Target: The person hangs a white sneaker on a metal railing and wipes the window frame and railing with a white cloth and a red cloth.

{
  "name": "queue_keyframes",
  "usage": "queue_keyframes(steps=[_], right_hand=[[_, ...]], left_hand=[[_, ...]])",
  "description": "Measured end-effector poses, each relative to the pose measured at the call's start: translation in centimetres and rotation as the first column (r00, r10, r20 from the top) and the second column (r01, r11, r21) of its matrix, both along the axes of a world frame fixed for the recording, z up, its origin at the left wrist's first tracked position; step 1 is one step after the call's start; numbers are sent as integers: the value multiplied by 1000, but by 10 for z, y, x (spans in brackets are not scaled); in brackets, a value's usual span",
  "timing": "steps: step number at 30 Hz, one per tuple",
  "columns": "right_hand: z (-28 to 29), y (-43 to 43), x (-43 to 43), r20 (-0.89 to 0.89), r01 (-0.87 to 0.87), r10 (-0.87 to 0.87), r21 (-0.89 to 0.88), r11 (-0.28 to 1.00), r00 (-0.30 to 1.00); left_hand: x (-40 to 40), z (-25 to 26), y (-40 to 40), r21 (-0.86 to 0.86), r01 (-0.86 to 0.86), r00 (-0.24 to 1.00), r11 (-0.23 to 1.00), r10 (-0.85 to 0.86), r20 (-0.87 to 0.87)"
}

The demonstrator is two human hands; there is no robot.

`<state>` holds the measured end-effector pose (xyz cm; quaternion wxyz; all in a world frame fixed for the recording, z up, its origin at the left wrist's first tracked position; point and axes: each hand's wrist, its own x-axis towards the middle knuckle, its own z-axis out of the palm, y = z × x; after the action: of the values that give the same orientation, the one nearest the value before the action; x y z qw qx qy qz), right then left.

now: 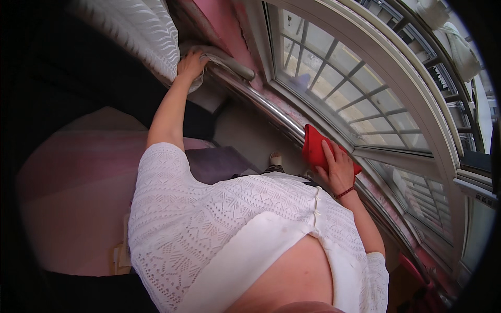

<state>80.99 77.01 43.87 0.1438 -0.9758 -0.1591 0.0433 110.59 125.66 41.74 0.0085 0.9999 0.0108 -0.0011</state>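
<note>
My left hand (190,64) reaches to the upper left and grips the bunched edge of a white patterned curtain (150,33), its fingers bent over the fabric. Below the window, my right hand (337,168) presses a folded red cloth (316,146) over a shiny metal rail (270,102), with its fingers a little apart on top and the palm side hidden. The rail runs slantwise between the two hands. A dark red bead bracelet circles my right wrist.
Beside the rail are framed windows (395,150) with bars outside and a pink wall (225,27) with worn paint. A grey-purple surface (219,162) lies left of my body. My foot in a light sandal (275,158) shows on the grey floor (242,133).
</note>
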Motion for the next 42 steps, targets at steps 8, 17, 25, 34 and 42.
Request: queue_keyframes(steps=[8, 17, 25, 34, 42], right_hand=[[-1, 49, 34, 36, -140, 142, -56, 989, 989], [-36, 247, 193, 99, -233, 241, -85, 969, 966], [-38, 306, 233, -15, -242, 242, -94, 966, 970], [-60, 208, 155, 185, -228, 241, -87, 970, 953], [-56, 107, 80, 194, -145, 147, -26, 989, 970]], left_hand=[[45, -82, 97, -67, -114, 910, 991, 131, 392], [-4, -4, -16, -161, 32, 954, 986, 17, 298], [-76, -16, -70, -506, 314, 931, 803, -156, 330], [-162, -47, -176, -472, 426, 811, 772, -95, 577], [-228, -46, -271, -447, 494, 782, 746, -156, 603]])
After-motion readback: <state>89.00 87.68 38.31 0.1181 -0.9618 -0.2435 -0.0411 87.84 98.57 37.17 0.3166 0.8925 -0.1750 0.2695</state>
